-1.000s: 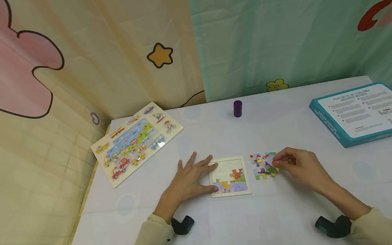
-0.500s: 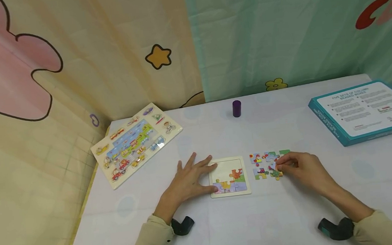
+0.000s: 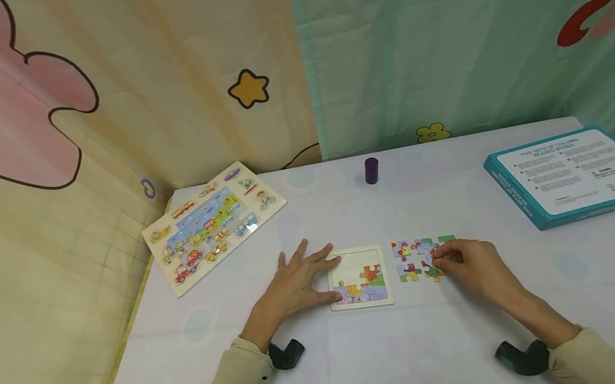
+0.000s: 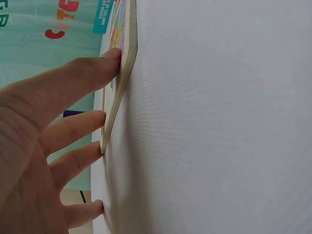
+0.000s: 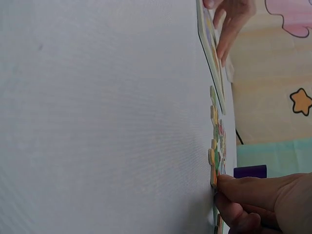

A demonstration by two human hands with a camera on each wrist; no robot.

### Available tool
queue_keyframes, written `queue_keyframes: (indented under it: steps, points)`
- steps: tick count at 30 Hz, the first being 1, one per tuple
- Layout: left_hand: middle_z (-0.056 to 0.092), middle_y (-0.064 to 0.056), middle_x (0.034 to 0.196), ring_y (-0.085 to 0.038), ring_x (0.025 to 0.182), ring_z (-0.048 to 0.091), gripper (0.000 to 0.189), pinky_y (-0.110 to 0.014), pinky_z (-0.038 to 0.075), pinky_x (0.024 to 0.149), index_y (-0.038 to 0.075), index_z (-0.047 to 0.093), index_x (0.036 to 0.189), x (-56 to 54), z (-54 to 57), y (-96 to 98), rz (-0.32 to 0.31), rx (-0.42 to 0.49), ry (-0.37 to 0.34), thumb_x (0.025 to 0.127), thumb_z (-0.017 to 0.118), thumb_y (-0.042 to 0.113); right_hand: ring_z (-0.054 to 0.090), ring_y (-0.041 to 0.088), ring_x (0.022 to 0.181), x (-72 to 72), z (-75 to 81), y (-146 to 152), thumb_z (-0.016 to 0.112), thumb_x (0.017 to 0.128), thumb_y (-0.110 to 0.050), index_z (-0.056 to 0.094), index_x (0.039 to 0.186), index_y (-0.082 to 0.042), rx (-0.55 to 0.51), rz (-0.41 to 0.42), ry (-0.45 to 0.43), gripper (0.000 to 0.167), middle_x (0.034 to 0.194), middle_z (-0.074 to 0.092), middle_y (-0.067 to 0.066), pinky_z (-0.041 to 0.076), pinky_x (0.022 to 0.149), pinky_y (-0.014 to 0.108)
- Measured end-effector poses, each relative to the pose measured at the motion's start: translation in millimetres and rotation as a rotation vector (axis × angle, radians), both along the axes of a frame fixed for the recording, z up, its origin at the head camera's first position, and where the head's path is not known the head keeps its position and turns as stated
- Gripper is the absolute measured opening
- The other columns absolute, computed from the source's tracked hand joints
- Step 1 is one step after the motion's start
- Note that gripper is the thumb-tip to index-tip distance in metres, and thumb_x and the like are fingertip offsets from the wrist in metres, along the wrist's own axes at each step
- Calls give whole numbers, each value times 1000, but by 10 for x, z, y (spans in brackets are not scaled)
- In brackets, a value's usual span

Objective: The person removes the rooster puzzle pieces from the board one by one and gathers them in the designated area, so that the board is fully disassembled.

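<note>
My left hand point(image 3: 296, 281) is spread over the left side of a small square puzzle board point(image 3: 388, 276), its thumb resting on the lower left corner and fingertips at the left rim. In the left wrist view the thumb point(image 4: 87, 73) lies on the board's edge. The board has several joined pieces point(image 3: 365, 290) along its bottom and right; bare backing shows above them. To its right, loose jigsaw pieces point(image 3: 409, 271) lie in a cluster. My right hand point(image 3: 475, 266) pinches a jigsaw piece point(image 5: 213, 175) at the cluster's right side, the fingers partly hiding it.
A larger picture puzzle board point(image 3: 217, 224) lies at the back left. Behind the small board stands a purple cylinder point(image 3: 371, 170). A flat teal box point(image 3: 575, 174) occupies the right side. Hanging cloth point(image 3: 191, 56) rises behind the white-covered table point(image 3: 355, 358).
My right hand has shifted slightly right and the loose pieces beneath it sit a little farther apart, with a green one now showing at the top right. The left hand has stayed still.
</note>
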State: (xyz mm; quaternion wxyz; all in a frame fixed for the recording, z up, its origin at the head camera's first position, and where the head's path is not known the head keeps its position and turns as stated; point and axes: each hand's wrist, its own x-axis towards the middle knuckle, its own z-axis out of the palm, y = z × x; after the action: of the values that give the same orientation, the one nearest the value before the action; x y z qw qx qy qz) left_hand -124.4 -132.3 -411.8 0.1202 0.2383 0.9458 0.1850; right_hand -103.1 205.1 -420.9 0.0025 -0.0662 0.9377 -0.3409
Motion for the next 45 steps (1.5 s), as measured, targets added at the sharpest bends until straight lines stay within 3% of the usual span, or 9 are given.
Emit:
queue_keyframes:
  steps: [7,13,22,29,36,45]
  points:
    - [35,8,156,-36,149,11,71,-73,8,108,27,57,140,-15,4,6,-4,-4,7,77,80,50,58,16,75,2,27,0,76,85,-10,75,97,-5,4,-16,18,14,88,71,4,46,62,26]
    - [36,7,156,-37,149,12,72,-74,8,108,27,57,140,15,0,3,-2,-8,-2,76,81,49,47,16,66,7,58,-126,75,85,-8,74,96,-5,-26,4,36,12,75,60,-1,38,53,24]
    - [37,7,155,-36,149,12,71,-74,8,108,26,57,140,42,-14,-4,2,3,-1,77,81,49,46,10,65,-35,27,-497,76,82,-3,75,99,-7,-36,175,45,17,78,59,-8,41,57,22]
    - [37,7,155,-37,149,13,70,-74,9,107,26,58,140,27,-12,-8,-1,-5,12,77,80,49,54,15,75,-55,-1,-730,76,82,-7,75,106,-7,-32,290,29,24,81,57,-10,47,67,30]
    - [37,7,155,-37,148,13,70,-74,9,107,26,58,139,13,-2,-8,-2,-4,17,77,80,49,50,10,75,-68,2,-786,75,81,-4,74,102,-8,-5,293,53,21,85,60,-7,44,66,27]
    - [38,7,155,-37,148,14,70,-74,9,107,27,58,139,5,-1,1,-4,-5,17,77,81,49,48,10,67,-68,-17,-809,79,76,0,65,91,-14,-108,252,51,24,83,61,-7,43,62,24]
